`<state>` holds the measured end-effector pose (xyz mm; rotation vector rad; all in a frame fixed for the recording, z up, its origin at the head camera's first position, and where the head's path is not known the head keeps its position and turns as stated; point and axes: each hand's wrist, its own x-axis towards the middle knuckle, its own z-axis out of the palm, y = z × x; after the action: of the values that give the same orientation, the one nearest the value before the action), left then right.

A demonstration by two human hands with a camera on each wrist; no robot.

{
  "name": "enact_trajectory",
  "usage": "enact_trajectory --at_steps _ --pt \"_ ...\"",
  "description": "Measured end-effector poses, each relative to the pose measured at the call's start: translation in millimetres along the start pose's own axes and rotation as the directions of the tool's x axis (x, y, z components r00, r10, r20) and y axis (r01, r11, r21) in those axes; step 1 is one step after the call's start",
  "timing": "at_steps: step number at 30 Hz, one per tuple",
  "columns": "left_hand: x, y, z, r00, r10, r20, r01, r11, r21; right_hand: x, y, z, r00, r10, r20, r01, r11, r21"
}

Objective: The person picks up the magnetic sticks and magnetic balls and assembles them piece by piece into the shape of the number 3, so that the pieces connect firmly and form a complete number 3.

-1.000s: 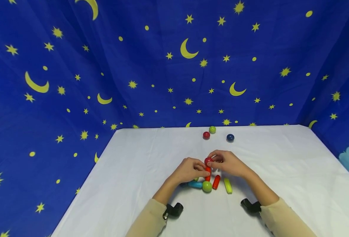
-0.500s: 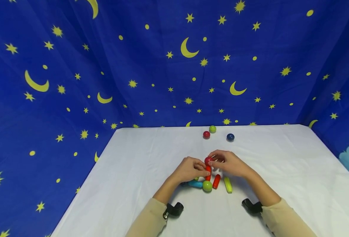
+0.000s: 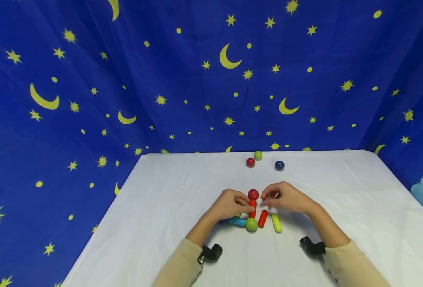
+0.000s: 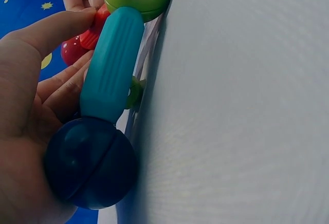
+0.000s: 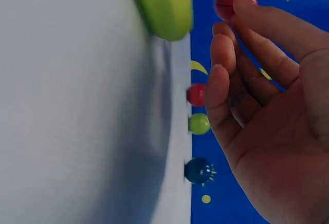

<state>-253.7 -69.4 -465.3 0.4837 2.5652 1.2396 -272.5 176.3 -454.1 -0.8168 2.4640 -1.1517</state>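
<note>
My left hand (image 3: 229, 205) pinches a red rod (image 3: 252, 214) between thumb and fingers. One end of this rod meets a red ball (image 3: 253, 194), the other a lime green ball (image 3: 251, 224). From the green ball a teal rod (image 4: 113, 64) runs to a dark blue ball (image 4: 92, 162) beside my left palm. A small green piece (image 4: 134, 93) shows partly behind the teal rod. Just right of the red ball, my right hand (image 3: 286, 197) holds nothing, its fingers loosely bent and apart from the ball.
A loose red rod (image 3: 263, 219) and a yellow-green rod (image 3: 276, 223) lie right of the joined pieces. Toward the back edge of the white table (image 3: 182, 175) are another red ball (image 3: 250, 162), a green ball (image 3: 258, 155) and a blue ball (image 3: 279, 165).
My right hand has let go of the red ball and moved a little to the right. The left hand keeps its pinch on the red rod, nearly still.
</note>
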Motion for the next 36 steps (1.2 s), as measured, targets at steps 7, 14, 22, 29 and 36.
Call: enact_trajectory --at_steps 7,14,22,29,36 --pt "-0.2 -0.8 0.8 1.000 -0.014 -0.001 0.014 1.000 -0.016 -3.0 0 1 0.990 -0.033 0.139 0.026 0.998 0.051" --pt "-0.4 -1.6 1.5 1.000 -0.016 0.001 0.016 0.999 -0.028 -3.6 -1 8 0.970 -0.045 0.241 0.054 0.998 -0.034" --pt "0.2 -1.8 1.1 1.000 -0.002 0.003 0.002 1.000 -0.018 -3.7 -4 10 0.973 -0.008 0.231 0.023 0.998 -0.064" --pt "-0.7 -2.1 1.3 1.000 0.005 0.004 -0.005 1.000 -0.026 -4.0 -2 8 0.973 0.053 0.224 -0.047 0.998 -0.031" --pt "0.3 -2.4 1.5 1.000 0.019 0.002 -0.019 0.999 -0.048 -6.3 4 3 0.969 -0.046 0.242 0.049 0.999 -0.004"
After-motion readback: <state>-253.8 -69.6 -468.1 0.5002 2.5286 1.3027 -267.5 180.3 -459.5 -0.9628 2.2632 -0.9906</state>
